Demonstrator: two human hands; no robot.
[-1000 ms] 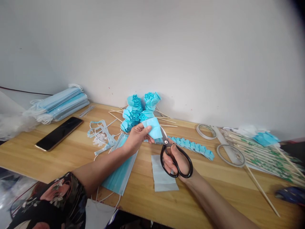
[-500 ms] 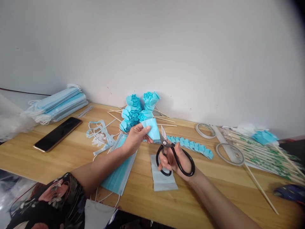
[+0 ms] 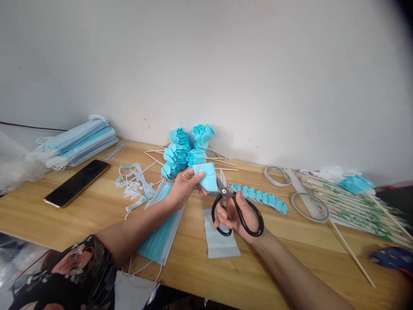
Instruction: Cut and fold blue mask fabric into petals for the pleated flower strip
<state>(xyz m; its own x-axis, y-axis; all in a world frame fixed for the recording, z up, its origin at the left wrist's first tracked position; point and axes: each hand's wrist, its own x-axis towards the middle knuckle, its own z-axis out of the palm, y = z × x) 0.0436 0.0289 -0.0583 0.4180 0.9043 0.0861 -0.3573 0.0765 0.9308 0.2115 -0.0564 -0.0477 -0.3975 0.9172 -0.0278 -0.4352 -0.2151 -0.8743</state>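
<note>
My left hand (image 3: 184, 186) pinches a folded light-blue piece of mask fabric (image 3: 207, 176) and holds it up above the wooden table (image 3: 97, 211). Black-handled scissors (image 3: 232, 207) are gripped in my right hand (image 3: 240, 211), fingers through the loops. Their blades are slightly apart at the fabric's right edge. A pale blue cut rectangle (image 3: 220, 236) lies flat on the table under the scissors. A flat blue mask (image 3: 163, 232) lies under my left forearm.
Blue fabric flowers on sticks (image 3: 185, 148) lie by the wall. A pleated blue strip (image 3: 261, 198) lies to the right, with two tape rolls (image 3: 310, 207) and a bundle of skewers (image 3: 355, 206). At left are a phone (image 3: 77, 183), mask scraps (image 3: 135, 185) and a stack of masks (image 3: 77, 140).
The scissors went from nearly shut over the fabric to blades apart at its right edge. My right hand drew slightly back toward me. The left hand barely moved.
</note>
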